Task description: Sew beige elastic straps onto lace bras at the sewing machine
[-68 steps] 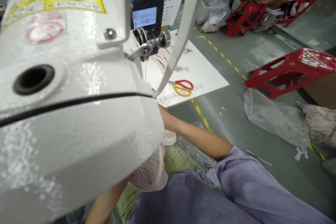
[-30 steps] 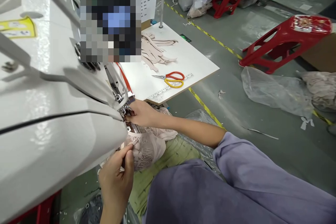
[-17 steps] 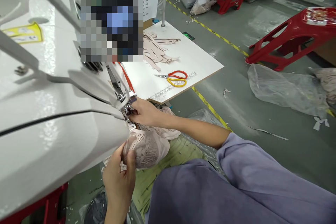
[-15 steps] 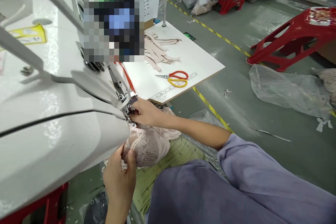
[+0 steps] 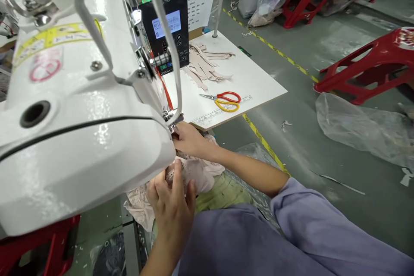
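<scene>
A white sewing machine [image 5: 129,155] fills the left side, its needle area partly hidden by the head. Below its tip lies a pale pink lace bra [image 5: 202,177], spread over my lap. My right hand [image 5: 190,140] is at the needle area, fingers curled on the bra's edge, the fingertips partly hidden by the machine. Closer to me, my left hand [image 5: 171,198] rests on a lace cup with its index finger stretched forward and thumb apart. More pink lace [image 5: 142,207] hangs to the left of this hand.
Red-and-yellow-handled scissors [image 5: 228,101] and beige fabric strips [image 5: 207,67] lie on the white tabletop [image 5: 258,84]. A control panel [image 5: 168,30] stands behind the machine. A red stool [image 5: 371,67] and plastic bag [image 5: 355,125] occupy the floor at right.
My left hand has gone from pinching the lace cup to spread fingers lying on it, further right and forward. The right hand stays at the needle. The view has shifted, showing more of the machine.
</scene>
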### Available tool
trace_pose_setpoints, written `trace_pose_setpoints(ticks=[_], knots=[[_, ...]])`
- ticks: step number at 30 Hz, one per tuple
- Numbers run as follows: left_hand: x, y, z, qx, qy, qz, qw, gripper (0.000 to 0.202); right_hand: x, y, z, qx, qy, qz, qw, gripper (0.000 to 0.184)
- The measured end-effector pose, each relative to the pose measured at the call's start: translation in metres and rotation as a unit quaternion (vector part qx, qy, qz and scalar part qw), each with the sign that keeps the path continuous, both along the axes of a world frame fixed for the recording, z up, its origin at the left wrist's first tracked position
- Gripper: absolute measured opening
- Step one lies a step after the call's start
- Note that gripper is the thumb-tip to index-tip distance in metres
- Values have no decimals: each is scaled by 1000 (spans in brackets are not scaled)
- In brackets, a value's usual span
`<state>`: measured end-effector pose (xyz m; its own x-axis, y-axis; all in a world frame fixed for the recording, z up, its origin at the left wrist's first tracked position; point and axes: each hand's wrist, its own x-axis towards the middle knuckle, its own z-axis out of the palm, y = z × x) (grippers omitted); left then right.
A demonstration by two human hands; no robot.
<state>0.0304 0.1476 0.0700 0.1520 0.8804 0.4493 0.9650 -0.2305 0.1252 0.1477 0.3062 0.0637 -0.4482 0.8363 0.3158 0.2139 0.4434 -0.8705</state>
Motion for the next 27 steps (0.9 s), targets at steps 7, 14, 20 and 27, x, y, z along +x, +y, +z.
trace_pose_setpoints(ticks=[7, 14, 20, 27], knots=[[-3, 5, 9, -8, 17, -4, 1000, 49, -2, 2, 1, -7, -20, -11, 1000, 6], [-2, 8, 9, -22, 14, 1, 1000, 50, -3, 6, -1, -2, -26, -9, 1000, 7], [-2, 9, 6, -26, 3, 0, 1000, 52, -4, 6, -4, 7, 19, -5, 1000, 11], [-3, 10, 5, -24, 8, -6, 1000, 55, -5, 8, -5, 11, 24, -5, 1000, 10]])
